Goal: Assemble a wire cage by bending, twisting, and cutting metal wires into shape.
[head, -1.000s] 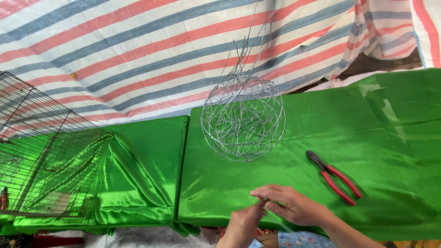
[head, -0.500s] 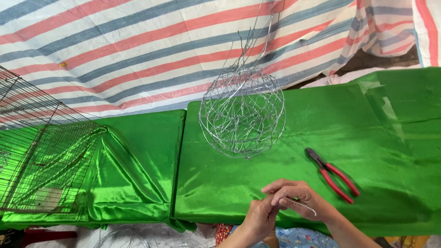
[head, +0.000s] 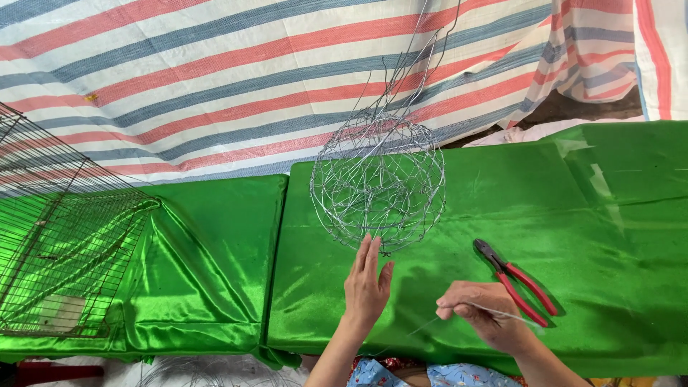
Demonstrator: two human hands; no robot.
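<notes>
Nearest: both my forearms, cut off by the lower frame edge. My right hand [head: 484, 314] was closed on a thin wire strand [head: 494, 311], its long axis running left-low to right, the near end hard to trace against the cloth. Just beyond it lay red-handled pliers [head: 516, 281], jaws pointing up-left. My left hand [head: 367, 283] was open, fingertips at the wire ball [head: 378, 183] on the green worktop [head: 609, 236]. Far left, a wire cage [head: 61, 244], partly cropped.

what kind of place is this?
Likely a makeshift craft or workshop stall for wirework: a striped tarp as backdrop, a table draped in green satin cloth, a round wire mesh ball, red-handled pliers, and a wire cage at the left.
</notes>
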